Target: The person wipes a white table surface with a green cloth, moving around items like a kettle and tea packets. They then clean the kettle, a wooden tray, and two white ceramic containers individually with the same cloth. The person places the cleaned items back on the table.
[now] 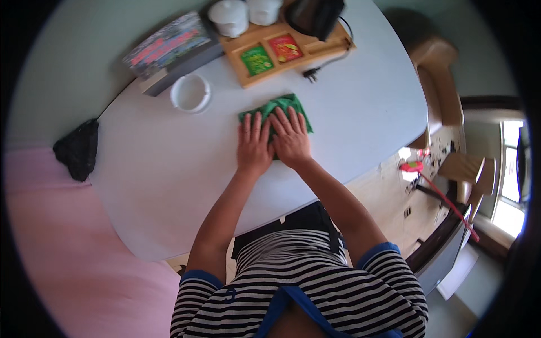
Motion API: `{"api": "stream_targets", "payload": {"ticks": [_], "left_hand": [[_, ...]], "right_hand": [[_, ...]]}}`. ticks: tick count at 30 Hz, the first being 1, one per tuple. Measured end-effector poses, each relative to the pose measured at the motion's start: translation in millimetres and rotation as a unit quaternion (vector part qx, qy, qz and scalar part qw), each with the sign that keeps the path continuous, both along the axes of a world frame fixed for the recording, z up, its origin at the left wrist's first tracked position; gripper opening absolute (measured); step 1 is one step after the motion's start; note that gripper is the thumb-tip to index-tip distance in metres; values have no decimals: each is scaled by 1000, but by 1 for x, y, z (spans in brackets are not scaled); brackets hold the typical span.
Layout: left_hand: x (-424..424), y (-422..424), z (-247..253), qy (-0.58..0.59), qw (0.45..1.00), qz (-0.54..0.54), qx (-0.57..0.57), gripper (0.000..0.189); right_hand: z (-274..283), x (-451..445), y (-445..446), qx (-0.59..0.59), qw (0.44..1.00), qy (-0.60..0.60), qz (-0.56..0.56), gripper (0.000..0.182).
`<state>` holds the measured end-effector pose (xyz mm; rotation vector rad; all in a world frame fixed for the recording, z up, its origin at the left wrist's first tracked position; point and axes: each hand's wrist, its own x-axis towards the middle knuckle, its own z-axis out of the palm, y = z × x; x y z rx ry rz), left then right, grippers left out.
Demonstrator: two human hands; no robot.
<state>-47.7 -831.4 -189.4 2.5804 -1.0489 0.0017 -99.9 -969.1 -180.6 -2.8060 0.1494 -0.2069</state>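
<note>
A folded green cloth [289, 100] lies on the white table [177, 169] in front of me. My left hand [255, 145] rests palm down on the cloth's left part, its fingers stretched out and slightly spread. Beside it, my right hand [291, 138] presses flat on the cloth's right part, fingers pointing away from me. The two thumbs meet near the middle of the cloth. Neither hand grips the cloth, and both cover much of it.
A white round ashtray [190, 94] and a grey box [179, 69] stand at the back left. Behind the cloth, a wooden tray [270, 72] carries white cups [228, 17], packets [257, 59] and a dark kettle [315, 17]. Its power plug [311, 74] lies on the table.
</note>
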Motion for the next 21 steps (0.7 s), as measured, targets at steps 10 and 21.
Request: {"api": "stream_targets", "payload": {"ticks": [10, 21], "left_hand": [[-166, 38, 7, 67, 994, -34, 83, 70], [-107, -176, 3, 64, 988, -138, -2, 72]], "right_hand": [[7, -154, -3, 51, 989, 41, 132, 62], [6, -137, -183, 27, 996, 67, -52, 61]]}}
